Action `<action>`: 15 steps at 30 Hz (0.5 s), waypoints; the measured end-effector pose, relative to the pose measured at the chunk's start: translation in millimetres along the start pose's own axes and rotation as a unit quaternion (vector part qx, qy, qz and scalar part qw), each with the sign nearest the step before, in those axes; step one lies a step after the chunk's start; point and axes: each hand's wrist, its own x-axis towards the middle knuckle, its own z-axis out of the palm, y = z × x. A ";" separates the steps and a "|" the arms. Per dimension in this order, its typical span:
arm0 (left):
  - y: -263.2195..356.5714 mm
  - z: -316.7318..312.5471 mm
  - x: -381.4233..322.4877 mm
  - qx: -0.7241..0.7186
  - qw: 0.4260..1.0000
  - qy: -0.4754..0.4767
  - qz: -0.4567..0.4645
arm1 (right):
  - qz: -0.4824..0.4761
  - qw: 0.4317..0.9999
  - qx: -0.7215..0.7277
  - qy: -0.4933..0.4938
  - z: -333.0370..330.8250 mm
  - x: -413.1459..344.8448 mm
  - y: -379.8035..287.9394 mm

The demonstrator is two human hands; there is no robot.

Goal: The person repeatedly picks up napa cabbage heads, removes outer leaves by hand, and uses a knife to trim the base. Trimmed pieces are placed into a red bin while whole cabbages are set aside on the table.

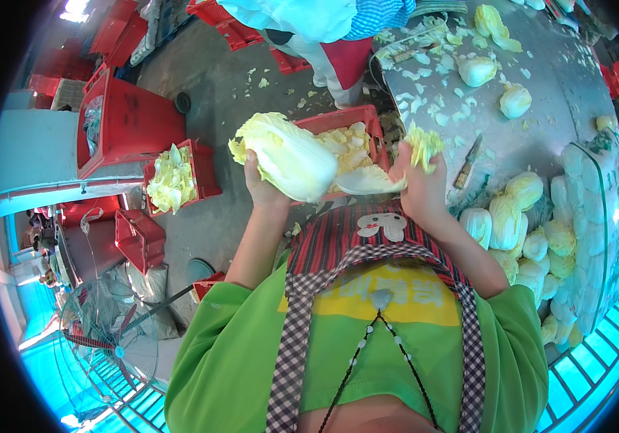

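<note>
My left hand (pixel 267 188) grips a large napa cabbage (pixel 293 157) from its left side, tilted over the floor in front of me. Its white base points to the right and its yellow-green leaf tips to the left. In my right hand (pixel 423 192) is a loose cabbage leaf (pixel 369 181), its white stalk reaching toward the whole cabbage and its frilled yellow end bunched above my fingers. Just beyond both hands, a red plastic crate (pixel 372 118) contains cabbage leaves, partly hidden by the cabbage. A knife (pixel 469 161) rests on the metal table to the right of my right hand.
The metal table (pixel 550 122) at right bears leaf scraps and trimmed cabbages (pixel 516 101). Whole cabbages (pixel 505 219) pile beside a wrapped bale (pixel 599 233). A co-worker (pixel 336 59) stands ahead. To the left are a leaf-filled crate (pixel 209 170), a red bin (pixel 141 122) and a fan (pixel 117 346).
</note>
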 end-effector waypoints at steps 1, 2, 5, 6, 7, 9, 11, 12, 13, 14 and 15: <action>2.3 -4.4 3.5 -0.020 1.000 -0.014 0.014 | -0.115 0.981 -0.154 -0.007 0.0 -9.6 -7.7; 5.6 -9.7 8.7 -0.043 0.999 0.007 0.014 | -0.243 0.926 -0.287 -0.043 -0.7 -19.5 -14.9; 29.2 -30.4 22.7 -0.147 0.987 0.057 0.018 | -0.320 0.890 -0.308 -0.101 4.4 -20.3 -20.3; 37.2 -36.0 25.7 -0.105 0.988 0.097 0.051 | -0.294 0.886 -0.350 -0.078 8.4 -11.1 -16.1; 44.4 -40.3 23.8 -0.099 0.992 0.071 0.037 | -0.268 0.877 -0.393 -0.060 11.9 2.9 -10.7; 52.9 -40.7 18.3 -0.074 0.996 0.050 0.007 | -0.220 0.863 -0.423 -0.170 28.5 49.0 7.6; 48.4 -29.6 8.4 0.008 1.000 -0.008 -0.027 | -0.268 0.768 -0.546 -0.202 38.6 55.3 24.7; 42.4 -20.3 2.7 0.028 0.997 -0.049 -0.049 | -0.230 0.797 -0.507 -0.234 44.9 57.4 31.2; 34.4 -10.1 -2.6 0.039 0.993 -0.083 -0.073 | -0.115 0.871 -0.391 -0.275 51.0 54.0 36.7; 25.5 0.3 -6.2 0.065 0.988 -0.086 -0.107 | -0.001 0.912 -0.251 -0.325 54.7 50.0 37.8; 17.6 9.3 -8.8 0.074 0.985 -0.087 -0.133 | -0.014 0.910 -0.288 -0.298 57.0 44.1 36.5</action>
